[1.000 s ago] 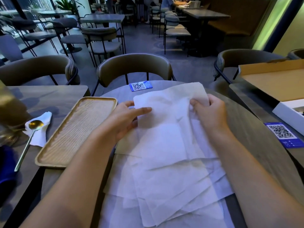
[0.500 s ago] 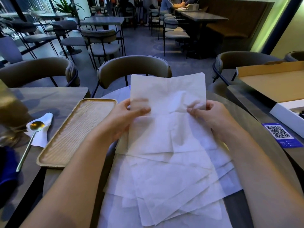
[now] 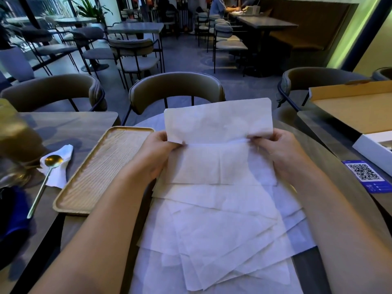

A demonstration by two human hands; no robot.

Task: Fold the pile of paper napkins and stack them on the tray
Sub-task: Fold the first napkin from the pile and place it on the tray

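I hold one white paper napkin [image 3: 218, 122] up off the round table, pinched at a crease across its middle. My left hand [image 3: 157, 151] grips its left edge and my right hand [image 3: 277, 149] grips its right edge. The upper half stands above my fingers; the lower half hangs down toward me. Under it lies a loose pile of several unfolded napkins [image 3: 222, 236], fanned out across the table in front of me. A long wooden tray [image 3: 101, 170] sits to the left of the pile with nothing on it.
Left of the tray a gold spoon [image 3: 45, 177] rests on a small crumpled napkin. A blue QR card [image 3: 364, 176] lies at the right, beside an open cardboard box [image 3: 358, 111]. Chairs [image 3: 176, 88] ring the table's far side.
Both hands have lifted the top napkin's far edge off the pile and raised it. The sheet now bends at a crease between my fingers.
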